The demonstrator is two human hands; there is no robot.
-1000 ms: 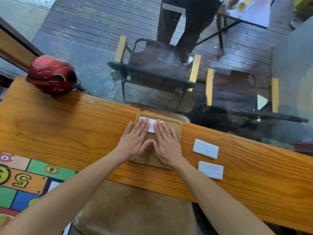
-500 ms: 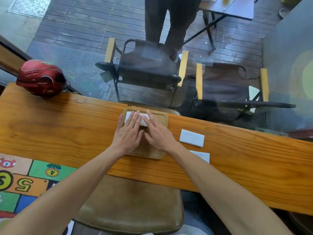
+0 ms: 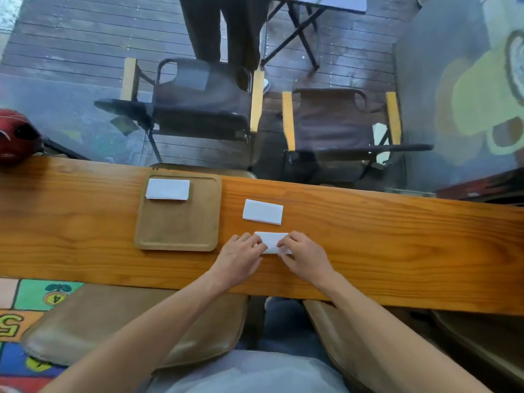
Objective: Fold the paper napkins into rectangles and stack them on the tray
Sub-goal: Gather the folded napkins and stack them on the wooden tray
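Wooden desk (image 3: 368, 245) runs left to right, w/ a square wooden tray (image 3: 178, 231) on it, left of centre. One folded white napkin (image 3: 168, 189) lies flat in the tray's far-left corner, long side across. Second folded napkin (image 3: 263, 211) sits on bare desk just right of the tray, slightly skewed, untouched. Third napkin (image 3: 272, 241) lies nearer, directly below the second, apart from it. Both hands on this one: left hand (image 3: 239, 258) at its left end, right hand (image 3: 304, 255) at its right end. Fingers (image 3: 283, 243) curled in, pinching the napkin's short edges; thumbs hidden, so grip depth unclear. Napkin looks flat on the desk, not lifted. Red helmet (image 3: 15, 137) at far-left desk edge, well away. Two folding chairs (image 3: 198, 109) beyond the desk. Brown stool cushion (image 3: 113, 330) near side, below desk.
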